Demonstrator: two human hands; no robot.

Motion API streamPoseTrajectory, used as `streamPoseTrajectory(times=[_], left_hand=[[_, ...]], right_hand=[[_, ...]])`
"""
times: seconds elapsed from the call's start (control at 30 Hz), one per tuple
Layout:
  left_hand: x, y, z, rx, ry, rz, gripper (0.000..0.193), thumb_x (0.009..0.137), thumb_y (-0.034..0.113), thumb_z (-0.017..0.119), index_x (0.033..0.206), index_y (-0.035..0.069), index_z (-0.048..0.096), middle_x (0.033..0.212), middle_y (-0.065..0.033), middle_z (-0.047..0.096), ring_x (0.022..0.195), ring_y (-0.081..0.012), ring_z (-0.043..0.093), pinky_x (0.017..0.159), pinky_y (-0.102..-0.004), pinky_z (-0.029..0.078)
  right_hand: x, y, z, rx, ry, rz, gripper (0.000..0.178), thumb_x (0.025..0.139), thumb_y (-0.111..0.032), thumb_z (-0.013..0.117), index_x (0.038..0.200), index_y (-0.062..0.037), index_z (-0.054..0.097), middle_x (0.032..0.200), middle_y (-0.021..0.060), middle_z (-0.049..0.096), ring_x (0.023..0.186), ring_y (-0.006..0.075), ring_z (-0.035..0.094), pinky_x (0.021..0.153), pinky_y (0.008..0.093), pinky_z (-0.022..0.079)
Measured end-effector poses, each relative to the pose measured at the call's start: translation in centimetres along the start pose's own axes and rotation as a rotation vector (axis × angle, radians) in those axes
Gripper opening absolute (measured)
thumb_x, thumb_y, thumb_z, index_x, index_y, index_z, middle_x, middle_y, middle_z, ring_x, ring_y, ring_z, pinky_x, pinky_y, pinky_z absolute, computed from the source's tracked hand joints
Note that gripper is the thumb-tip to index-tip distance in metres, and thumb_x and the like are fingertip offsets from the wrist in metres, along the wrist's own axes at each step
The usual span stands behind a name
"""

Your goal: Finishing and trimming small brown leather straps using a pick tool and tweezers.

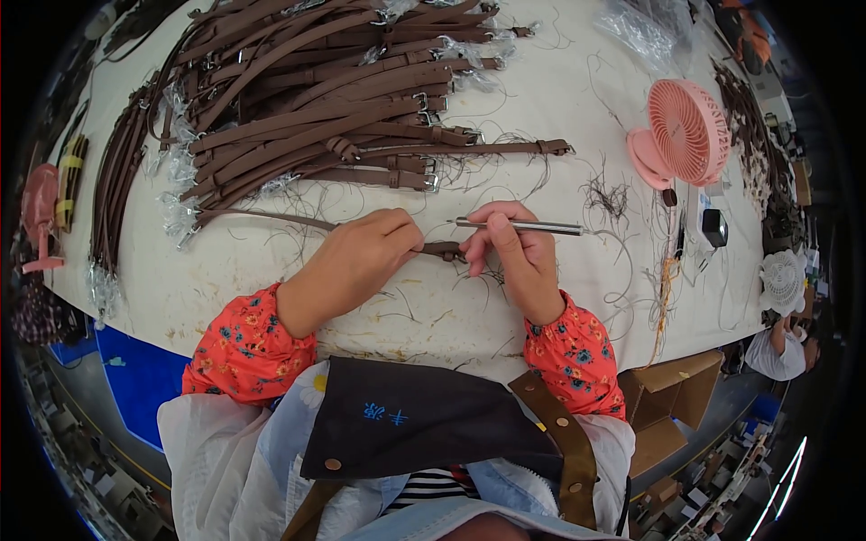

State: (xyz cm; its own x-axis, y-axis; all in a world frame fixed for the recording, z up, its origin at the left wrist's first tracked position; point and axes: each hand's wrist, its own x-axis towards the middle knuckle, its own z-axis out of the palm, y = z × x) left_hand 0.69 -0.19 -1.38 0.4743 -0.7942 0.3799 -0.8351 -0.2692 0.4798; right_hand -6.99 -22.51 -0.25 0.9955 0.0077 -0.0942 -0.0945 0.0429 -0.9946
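Well, sweeping from the left, a blue sheet (135, 397) shows below the edge of the pale bench (469, 335), whose top is scuffed with yellowish specks near the person and littered with dark loose threads (606, 198); over on the right there's an open cardboard box (672, 397) beside it, and a person in white (778, 352) at the far edge of the room. Now the count, left again: one pink fan (39, 212), one bundle of straps (119, 189) at the bench's left side, then one big heap of brown straps (307, 108), overlapping too much to number. Two hands in front of it: the left hand (361, 248) is pinched closed on one brown strap (442, 252), which lies across the bench's middle, just below the heap; the right hand (521, 257) holds one slim metal tool (532, 226) between thumb and fingers, lower fingertips right at the strap's end, though whether they grip it I can't tell. Further right, a second pink fan (687, 126), upright, makes two, with one small black box (714, 228) nearby.
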Motion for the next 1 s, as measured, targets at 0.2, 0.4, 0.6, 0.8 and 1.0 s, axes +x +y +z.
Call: streamPoseTrajectory(times=[0.2,0.4,0.6,0.8,1.0], left_hand=[[0.7,1.1,-1.2,-0.449,-0.165,-0.399,0.022,0.079,0.000,0.073,0.092,0.004,0.057,0.093,-0.0092,0.050,0.071,-0.0212,0.053,0.063,-0.0325,0.047],[0.1,1.2,0.0,-0.263,-0.119,-0.238,0.021,0.082,0.002,0.070,0.094,0.004,0.053,0.094,-0.0109,0.050,0.073,-0.0273,0.055,0.065,-0.0359,0.047],[0.3,0.9,0.2,-0.194,-0.143,-0.186,0.019,0.083,0.000,0.066,0.093,0.002,0.050,0.091,-0.0133,0.053,0.080,-0.0343,0.057,0.068,-0.0401,0.047],[0.3,0.7,0.6,-0.262,-0.092,-0.246,0.017,0.087,0.002,0.064,0.095,0.002,0.048,0.086,-0.0147,0.058,0.076,-0.0361,0.058,0.065,-0.0415,0.047],[0.3,0.7,0.7,-0.304,-0.091,-0.305,0.015,0.090,0.004,0.063,0.095,0.003,0.049,0.084,-0.0150,0.060,0.073,-0.0364,0.059,0.064,-0.0409,0.047]], right_hand=[[-0.1,0.4,-0.1,0.100,-0.042,-0.019,0.032,0.105,-0.028,0.046,0.108,0.0015,0.058,0.073,0.0054,0.062,0.062,0.0102,0.057,0.061,0.0235,0.048],[-0.1,0.3,-0.1,0.089,-0.080,0.022,0.041,0.105,-0.028,0.046,0.088,0.0055,0.062,0.087,0.0083,0.062,0.058,0.0105,0.057,0.060,0.0246,0.049],[-0.1,0.2,0.0,0.059,-0.104,0.075,0.049,0.104,-0.028,0.047,0.074,0.0065,0.062,0.093,0.0091,0.061,0.057,0.0101,0.056,0.054,0.0238,0.047],[-0.2,-0.1,0.1,0.047,-0.116,0.140,0.049,0.104,-0.028,0.048,0.071,0.0060,0.062,0.094,0.0089,0.062,0.057,0.0101,0.056,0.054,0.0240,0.046],[-0.2,0.0,0.1,0.030,-0.125,0.141,0.049,0.104,-0.027,0.048,0.069,0.0056,0.061,0.095,0.0084,0.062,0.056,0.0099,0.056,0.053,0.0239,0.045]])
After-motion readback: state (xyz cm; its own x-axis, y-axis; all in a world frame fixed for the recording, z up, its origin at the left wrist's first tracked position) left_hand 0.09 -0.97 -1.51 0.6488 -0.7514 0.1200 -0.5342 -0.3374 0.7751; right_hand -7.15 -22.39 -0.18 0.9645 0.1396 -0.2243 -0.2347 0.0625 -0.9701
